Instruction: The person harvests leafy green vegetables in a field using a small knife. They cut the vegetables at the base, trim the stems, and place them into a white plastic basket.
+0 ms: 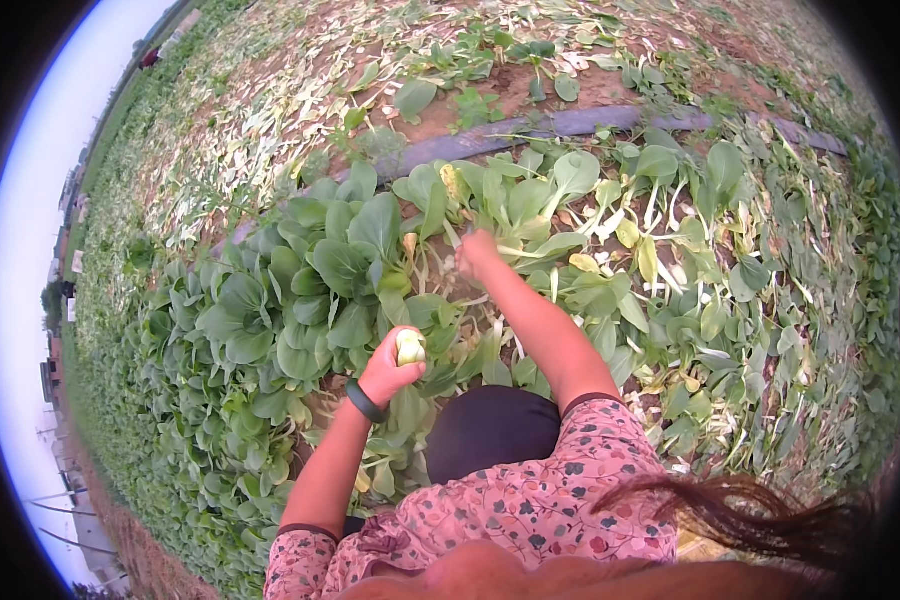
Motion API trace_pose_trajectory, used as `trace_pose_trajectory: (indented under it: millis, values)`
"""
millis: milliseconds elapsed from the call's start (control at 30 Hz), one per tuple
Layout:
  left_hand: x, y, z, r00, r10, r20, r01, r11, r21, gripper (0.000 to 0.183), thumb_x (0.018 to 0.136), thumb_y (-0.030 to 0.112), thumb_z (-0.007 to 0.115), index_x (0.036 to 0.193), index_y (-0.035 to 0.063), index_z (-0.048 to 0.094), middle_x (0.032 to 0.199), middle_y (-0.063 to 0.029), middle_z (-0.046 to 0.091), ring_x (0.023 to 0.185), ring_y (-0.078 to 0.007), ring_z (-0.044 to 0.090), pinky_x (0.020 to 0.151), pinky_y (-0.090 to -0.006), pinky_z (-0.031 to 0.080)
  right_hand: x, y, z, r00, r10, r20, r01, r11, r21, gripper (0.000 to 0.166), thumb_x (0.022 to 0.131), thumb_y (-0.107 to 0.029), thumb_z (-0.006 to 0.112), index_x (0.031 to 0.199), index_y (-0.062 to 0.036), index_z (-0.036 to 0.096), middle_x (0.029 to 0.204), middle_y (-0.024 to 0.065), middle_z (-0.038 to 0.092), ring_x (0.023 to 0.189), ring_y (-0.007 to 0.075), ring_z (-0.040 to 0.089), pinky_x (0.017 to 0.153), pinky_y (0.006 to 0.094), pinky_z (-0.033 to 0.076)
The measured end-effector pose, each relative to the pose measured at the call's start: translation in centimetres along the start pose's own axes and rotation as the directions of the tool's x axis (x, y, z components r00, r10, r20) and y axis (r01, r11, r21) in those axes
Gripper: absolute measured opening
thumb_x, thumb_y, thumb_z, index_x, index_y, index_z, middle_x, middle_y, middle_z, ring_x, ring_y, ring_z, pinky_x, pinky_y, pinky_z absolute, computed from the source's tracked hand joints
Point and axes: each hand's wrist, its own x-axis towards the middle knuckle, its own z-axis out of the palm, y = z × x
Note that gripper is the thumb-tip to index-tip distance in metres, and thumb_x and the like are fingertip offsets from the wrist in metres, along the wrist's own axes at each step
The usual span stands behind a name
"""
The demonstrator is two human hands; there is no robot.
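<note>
My left hand (396, 369), with a dark bangle at its wrist, is closed around a leafy green plant that looks like bok choy, its pale cut base (411, 348) upwards. Farther forward, my right hand (477, 253) is low over the soil beside light green leaves and stalks; its fingers are curled, and a small dark bit of something shows at them, too hidden to name. Standing bok choy plants (345, 266) with broad dark leaves grow just left of it. Loose leaves (596, 289) lie to its right.
A dense bed of leafy plants (195, 375) stretches off to the left. A dark flat hose (510, 135) crosses the ground ahead. Cut stalks and wilted leaves (720, 390) cover the soil on the right. My knee in dark cloth (495, 431) is close below my hands.
</note>
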Motion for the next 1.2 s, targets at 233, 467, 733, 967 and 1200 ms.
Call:
trace_pose_trajectory:
  millis: [233, 467, 733, 967, 1200]
  values:
    - [-2.1, -1.0, -0.8, 0.996, -0.025, -0.089, 0.032, 0.997, 0.071, 0.047, 0.073, 0.009, 0.072, 0.112, 0.0073, 0.046, 0.09, 0.002, 0.049, 0.08, -0.007, 0.049, 0.068, -0.0231, 0.045, -2.2, 0.4, 2.1, 0.999, -0.038, -0.031, 0.038, 0.999, 0.013, 0.009, 0.087, -0.006, 0.043, 0.094, -0.0018, 0.046, 0.07, 0.0106, 0.052, 0.054, 0.0219, 0.052, 0.044, 0.0378, 0.043]
    - [-3.0, -2.3, -1.6, 0.99, -0.056, -0.13, 0.062, 0.997, 0.037, 0.044, 0.073, 0.006, 0.068, 0.112, 0.0075, 0.048, 0.09, 0.0007, 0.051, 0.075, -0.0077, 0.051, 0.063, -0.0243, 0.048, -0.9, 0.5, 3.4, 0.992, 0.002, -0.126, -0.001, 1.0, 0.009, 0.009, 0.084, -0.003, 0.042, 0.091, -0.0018, 0.049, 0.073, 0.0127, 0.054, 0.054, 0.0235, 0.054, 0.043, 0.0397, 0.043]
    - [-3.8, -2.5, -1.1, 0.991, -0.047, -0.127, 0.07, 0.98, 0.186, 0.041, 0.072, 0.007, 0.066, 0.109, 0.007, 0.048, 0.086, 0.0001, 0.051, 0.071, -0.0087, 0.053, 0.058, -0.0247, 0.05, -3.8, 3.0, 4.4, 0.981, -0.191, -0.04, 0.117, 0.741, -0.661, 0.029, 0.08, -0.01, 0.048, 0.106, 0.001, 0.054, 0.101, 0.0218, 0.061, 0.095, 0.0378, 0.059, 0.082, 0.0428, 0.046]
    - [-3.5, -2.1, -0.8, 0.995, -0.012, -0.101, 0.033, 0.977, 0.209, 0.04, 0.073, 0.006, 0.065, 0.108, 0.0074, 0.048, 0.083, 0.0, 0.051, 0.068, -0.0084, 0.053, 0.055, -0.0247, 0.049, 2.6, 2.1, -1.5, 0.864, -0.347, -0.366, 0.286, 0.934, -0.213, 0.026, 0.085, -0.014, 0.046, 0.11, -0.0066, 0.048, 0.08, 0.0136, 0.055, 0.06, 0.0218, 0.054, 0.049, 0.0359, 0.043]
    - [-4.9, -2.7, -1.4, 0.983, -0.055, -0.178, 0.09, 0.976, 0.196, 0.042, 0.069, 0.006, 0.065, 0.108, 0.0068, 0.049, 0.086, 0.0028, 0.05, 0.075, -0.007, 0.049, 0.066, -0.0226, 0.044, -5.4, 0.7, -2.4, 0.872, -0.183, -0.454, 0.325, 0.91, 0.257, 0.018, 0.09, -0.014, 0.041, 0.106, -0.0072, 0.04, 0.068, 0.0061, 0.046, 0.047, 0.0146, 0.046, 0.038, 0.0316, 0.041]
